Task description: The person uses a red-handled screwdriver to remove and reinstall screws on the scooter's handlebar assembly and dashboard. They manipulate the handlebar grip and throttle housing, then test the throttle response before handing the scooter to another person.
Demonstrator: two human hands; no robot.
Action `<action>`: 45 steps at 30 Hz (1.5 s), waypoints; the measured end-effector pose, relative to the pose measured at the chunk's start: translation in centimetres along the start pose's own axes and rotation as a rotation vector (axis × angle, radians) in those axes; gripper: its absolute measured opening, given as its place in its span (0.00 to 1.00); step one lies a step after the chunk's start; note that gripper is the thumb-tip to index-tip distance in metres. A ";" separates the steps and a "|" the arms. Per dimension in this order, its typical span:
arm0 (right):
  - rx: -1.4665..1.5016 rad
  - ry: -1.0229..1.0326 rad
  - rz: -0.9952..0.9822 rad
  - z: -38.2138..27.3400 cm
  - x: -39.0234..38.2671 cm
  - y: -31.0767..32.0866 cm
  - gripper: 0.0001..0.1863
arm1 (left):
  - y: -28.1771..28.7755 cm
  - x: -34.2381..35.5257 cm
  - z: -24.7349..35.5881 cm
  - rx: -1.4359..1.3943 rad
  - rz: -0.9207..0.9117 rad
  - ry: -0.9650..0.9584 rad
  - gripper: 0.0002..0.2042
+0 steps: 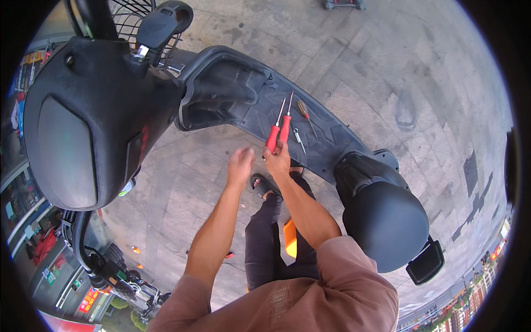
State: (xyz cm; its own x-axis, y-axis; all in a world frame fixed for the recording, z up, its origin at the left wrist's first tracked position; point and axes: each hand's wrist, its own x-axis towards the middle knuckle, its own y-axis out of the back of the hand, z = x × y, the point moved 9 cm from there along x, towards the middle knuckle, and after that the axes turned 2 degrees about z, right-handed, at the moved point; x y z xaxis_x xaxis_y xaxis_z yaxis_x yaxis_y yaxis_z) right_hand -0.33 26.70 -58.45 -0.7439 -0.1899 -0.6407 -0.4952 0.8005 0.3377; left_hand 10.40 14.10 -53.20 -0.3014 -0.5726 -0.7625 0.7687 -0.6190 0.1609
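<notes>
**Two red-handled screwdrivers at the scooter's footboard**

The right hand [277, 160] rests at the near edge of the black scooter footboard [332, 133], its grip closed around the butt of the nearer red-handled screwdriver [273, 134]; a second red-handled screwdriver [285, 126] lies just beside it, touching or nearly so; whether the fingers hold that one too I cannot tell. The left hand [240, 164] hovers near the same edge, fingers loosely spread, holding nothing.

Judged by looks, these tools are light, stiff and hard; the handles seem the sure place to take hold, the thin steel shafts being slick and pointed.

Farther along the footboard lie a dark-handled screwdriver [305, 113] and a small silver key-like piece [298, 138]. A wire basket [133, 22] sits beyond the handlebars; its contents are hidden.
</notes>
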 end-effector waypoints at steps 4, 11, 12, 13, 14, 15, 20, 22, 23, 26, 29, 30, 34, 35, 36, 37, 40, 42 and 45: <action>0.141 -0.020 -0.137 -1.2 -4.1 2.3 0.24 | -4.7 5.7 4.8 -0.142 -0.057 0.066 0.22; 0.087 -0.020 -0.216 -1.8 -7.4 4.5 0.24 | -11.7 6.1 6.6 -0.362 -0.408 0.173 0.20; 0.140 0.015 -0.217 -2.2 -7.5 4.6 0.24 | -12.0 6.0 6.4 -0.420 -0.426 0.199 0.16; 0.165 0.015 -0.212 -2.1 -7.5 4.7 0.24 | -12.1 6.0 6.3 -0.490 -0.440 0.205 0.15; 0.192 0.042 -0.209 -2.3 -7.6 4.8 0.23 | -12.2 6.0 6.3 -0.561 -0.453 0.209 0.14; 0.233 -0.006 -0.220 -1.9 -7.6 4.7 0.24 | -12.2 6.0 6.2 -0.632 -0.465 0.213 0.13; 0.439 -0.065 -0.295 -1.7 -7.6 4.5 0.25 | -12.2 6.7 5.8 -0.837 -0.509 0.227 0.11; 0.482 -0.058 -0.303 -1.8 -7.6 4.8 0.25 | -12.0 7.3 5.4 -0.791 -0.488 0.221 0.11; 0.523 -0.076 -0.318 -1.8 -7.6 4.9 0.26 | -11.8 7.8 5.1 -0.757 -0.453 0.227 0.11; 0.564 -0.070 -0.325 -1.6 -7.6 5.9 0.25 | -11.4 9.4 4.7 -0.692 -0.417 0.240 0.12; 0.562 -0.044 -0.335 -1.0 -7.5 6.9 0.24 | -11.5 11.3 4.2 -0.681 -0.381 0.270 0.14; 0.584 -0.057 -0.345 -0.7 -7.5 7.1 0.23 | -11.6 11.9 4.0 -0.675 -0.365 0.288 0.14; 0.577 -0.094 -0.374 0.5 -7.5 7.2 0.21 | -12.1 13.0 3.2 -0.644 -0.318 0.321 0.13; 0.514 -0.155 -0.378 1.3 -7.5 7.1 0.21 | -12.0 13.1 2.9 -0.635 -0.287 0.341 0.13; 0.575 -0.097 -0.381 0.8 -7.4 7.2 0.21 | -12.4 13.1 3.2 -0.652 -0.316 0.327 0.14; 0.599 -0.099 -0.383 0.9 -7.3 7.2 0.21 | -12.6 13.1 3.2 -0.665 -0.320 0.331 0.14; 0.638 -0.101 -0.388 0.9 -7.0 7.3 0.20 | -12.9 13.1 3.5 -0.691 -0.327 0.335 0.17; 0.652 -0.096 -0.391 0.8 -6.9 7.4 0.20 | -13.2 13.0 3.7 -0.698 -0.332 0.338 0.17; 0.663 -0.089 -0.397 0.8 -6.7 7.4 0.19 | -13.5 12.9 3.7 -0.671 -0.334 0.342 0.16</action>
State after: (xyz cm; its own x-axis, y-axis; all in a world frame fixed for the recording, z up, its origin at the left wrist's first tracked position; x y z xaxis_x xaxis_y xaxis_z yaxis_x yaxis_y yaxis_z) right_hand 1.33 34.39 -52.20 -0.5141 -0.5097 -0.6899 -0.3247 0.8601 -0.3935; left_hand -5.90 13.08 -62.88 -0.4690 -0.1528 -0.8699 0.8752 -0.2126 -0.4345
